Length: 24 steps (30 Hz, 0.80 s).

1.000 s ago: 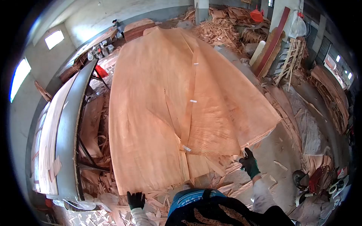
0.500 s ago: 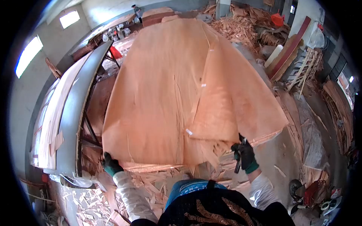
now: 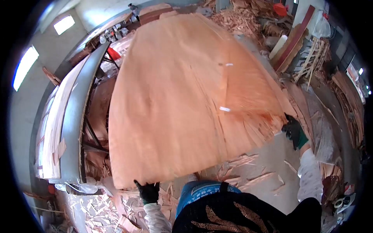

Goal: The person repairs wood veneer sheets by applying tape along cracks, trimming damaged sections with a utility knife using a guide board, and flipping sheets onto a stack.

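Observation:
A large reddish-brown veneer sheet (image 3: 167, 101) covers the middle of the view, with a darker flap and white tape pieces on its right part. My left hand (image 3: 148, 192), in a dark glove, is closed at the sheet's near left edge, fingertips partly hidden under it. At the right near corner, my right hand (image 3: 295, 132), in a dark glove with a green cuff, grips the sheet's edge. Torn, fringed veneer lies just left of my right hand.
A long grey bench (image 3: 79, 116) on dark legs stands at the left. Veneer scraps (image 3: 99, 213) litter the floor. A red board (image 3: 294, 40) leans on a pillar at the right. Far back stands a person (image 3: 134, 11) near stacked sheets.
My right hand has moved right and up, carrying the sheet's edge outward, and the folded flap has shifted right. My left hand has moved right and down since half a second ago.

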Tool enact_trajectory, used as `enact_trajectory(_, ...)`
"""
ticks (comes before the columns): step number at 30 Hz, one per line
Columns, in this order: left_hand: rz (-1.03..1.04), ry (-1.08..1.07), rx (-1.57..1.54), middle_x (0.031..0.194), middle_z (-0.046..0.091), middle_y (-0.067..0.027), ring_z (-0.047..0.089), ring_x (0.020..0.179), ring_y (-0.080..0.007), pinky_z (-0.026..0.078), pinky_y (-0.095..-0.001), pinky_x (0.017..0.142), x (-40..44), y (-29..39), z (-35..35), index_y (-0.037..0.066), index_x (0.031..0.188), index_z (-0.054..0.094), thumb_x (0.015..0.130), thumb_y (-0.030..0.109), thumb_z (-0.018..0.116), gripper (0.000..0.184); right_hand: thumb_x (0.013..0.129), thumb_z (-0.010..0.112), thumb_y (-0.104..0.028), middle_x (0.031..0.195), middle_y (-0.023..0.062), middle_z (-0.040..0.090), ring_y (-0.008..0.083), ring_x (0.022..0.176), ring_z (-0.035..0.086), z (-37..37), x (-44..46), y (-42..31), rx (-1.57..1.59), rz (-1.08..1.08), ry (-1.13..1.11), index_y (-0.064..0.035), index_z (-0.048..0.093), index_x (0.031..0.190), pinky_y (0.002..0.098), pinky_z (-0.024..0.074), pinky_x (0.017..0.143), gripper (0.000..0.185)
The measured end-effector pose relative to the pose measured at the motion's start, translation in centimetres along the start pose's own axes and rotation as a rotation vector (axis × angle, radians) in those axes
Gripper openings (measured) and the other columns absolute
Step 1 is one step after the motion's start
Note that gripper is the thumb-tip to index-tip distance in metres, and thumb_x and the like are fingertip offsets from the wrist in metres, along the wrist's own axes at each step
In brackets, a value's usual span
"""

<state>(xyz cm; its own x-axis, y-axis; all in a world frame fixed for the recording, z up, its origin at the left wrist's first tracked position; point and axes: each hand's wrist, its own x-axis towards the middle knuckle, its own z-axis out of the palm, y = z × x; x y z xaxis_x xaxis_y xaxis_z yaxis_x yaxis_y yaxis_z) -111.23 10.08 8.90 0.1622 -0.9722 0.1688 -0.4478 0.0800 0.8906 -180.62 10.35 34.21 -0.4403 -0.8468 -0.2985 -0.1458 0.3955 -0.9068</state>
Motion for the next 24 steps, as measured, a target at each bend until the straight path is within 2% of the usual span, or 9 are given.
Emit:
enact_trajectory(2, -0.142, 0.163, -0.102, 0.131, 0.046, -0.0081, 0.047, 0.114, -0.0241, 0.039, -0.0409, 0.098, -1.0, 0.1, 1.0, 0.017, 0.147, 0.023, 0.080, 0.018, 0.068, 0.080, 0.075, 0.059, -0.007, 0.094, 0.0048, 0.064, 0.0122, 0.046, 0.047, -1.5, 2.4, 6.3, -0.074, -0.019, 0.061, -0.0076, 0.047, 0.133, 0.0260, 0.0410, 0.041, 0.060)
enact_trajectory(4, -0.267, 0.278, -0.331, 0.132, 0.048, -0.0056, 0.045, 0.121, -0.0248, 0.039, -0.0422, 0.102, -0.6, -0.6, 2.0, 0.012, 0.137, 0.041, 0.081, 0.029, 0.068, 0.064, 0.078, 0.056, -0.009, 0.101, 0.0082, 0.065, 0.0177, 0.064, 0.057, -0.1, 3.0, 10.3, -0.269, -0.117, 0.137, -0.0090, 0.049, 0.133, 0.0289, 0.0486, 0.059, 0.055)
enact_trajectory(6, -0.564, 0.322, -1.129, 0.122, 0.057, -0.0042, 0.052, 0.113, -0.0238, 0.045, -0.0407, 0.095, 1.8, -3.5, 2.1, 0.011, 0.123, 0.055, 0.084, 0.036, 0.063, 0.047, 0.081, 0.053, -0.011, 0.108, 0.0124, 0.065, 0.0240, 0.087, 0.065, 1.7, 2.7, 13.0, -0.436, -0.193, 0.217, -0.0109, 0.051, 0.131, 0.0317, 0.0510, 0.079, 0.051)
enact_trajectory(9, -0.698, 0.185, -1.214, 0.114, 0.062, -0.0055, 0.058, 0.102, -0.0245, 0.048, -0.0426, 0.086, 3.2, -11.6, 1.1, 0.012, 0.115, 0.060, 0.087, 0.034, 0.062, 0.035, 0.079, 0.052, -0.007, 0.118, 0.0162, 0.060, 0.0305, 0.102, 0.061, 3.7, 3.3, 19.5, -0.444, -0.329, 0.281, -0.0139, 0.051, 0.131, 0.0352, 0.0486, 0.084, 0.053)
enact_trajectory(12, -0.724, 0.415, -0.973, 0.115, 0.062, -0.0101, 0.056, 0.105, -0.0296, 0.049, -0.0464, 0.086, 3.0, -6.0, -0.4, 0.007, 0.120, 0.057, 0.088, 0.030, 0.059, 0.039, 0.078, 0.050, -0.004, 0.124, 0.0169, 0.056, 0.0343, 0.106, 0.059, 6.5, -1.4, 18.4, -0.569, -0.073, 0.259, -0.0150, 0.048, 0.134, 0.0388, 0.0476, 0.086, 0.057)
enact_trajectory(14, -0.819, 0.481, -0.889, 0.110, 0.064, -0.0074, 0.059, 0.100, -0.0263, 0.049, -0.0423, 0.081, 2.2, -2.7, -2.0, 0.008, 0.113, 0.061, 0.088, 0.032, 0.060, 0.034, 0.078, 0.049, -0.004, 0.122, 0.0169, 0.057, 0.0366, 0.106, 0.057, 7.8, -3.3, 21.3, -0.522, -0.197, 0.291, -0.0162, 0.047, 0.135, 0.0419, 0.0472, 0.086, 0.059)
enact_trajectory(15, -0.690, 0.437, -0.965, 0.110, 0.063, -0.0110, 0.060, 0.098, -0.0284, 0.051, -0.0431, 0.082, 2.4, -9.4, -3.6, 0.004, 0.113, 0.060, 0.088, 0.031, 0.061, 0.037, 0.077, 0.049, -0.004, 0.122, 0.0169, 0.057, 0.0368, 0.105, 0.057, 8.4, -4.5, 21.7, -0.540, -0.135, 0.282, -0.0164, 0.046, 0.135, 0.0419, 0.0477, 0.085, 0.059)
enact_trajectory(20, -0.581, 0.376, -0.952, 0.108, 0.062, -0.0119, 0.061, 0.095, -0.0297, 0.053, -0.0459, 0.082, 5.4, -7.1, -5.3, 0.000, 0.118, 0.056, 0.090, 0.028, 0.059, 0.040, 0.077, 0.050, -0.004, 0.121, 0.0175, 0.057, 0.0371, 0.102, 0.059, 10.0, -5.7, 18.5, -0.490, -0.147, 0.286, -0.0149, 0.047, 0.135, 0.0418, 0.0490, 0.083, 0.059)
enact_trajectory(24, -0.232, 0.124, -1.003, 0.102, 0.062, -0.0082, 0.061, 0.086, -0.0226, 0.053, -0.0376, 0.073, 13.1, -8.2, -4.7, 0.002, 0.113, 0.058, 0.090, 0.021, 0.059, 0.030, 0.078, 0.050, -0.002, 0.123, 0.0192, 0.055, 0.0360, 0.108, 0.057, 10.2, -0.9, 16.3, -0.396, -0.287, 0.285, -0.0096, 0.047, 0.133, 0.0404, 0.0481, 0.086, 0.056)
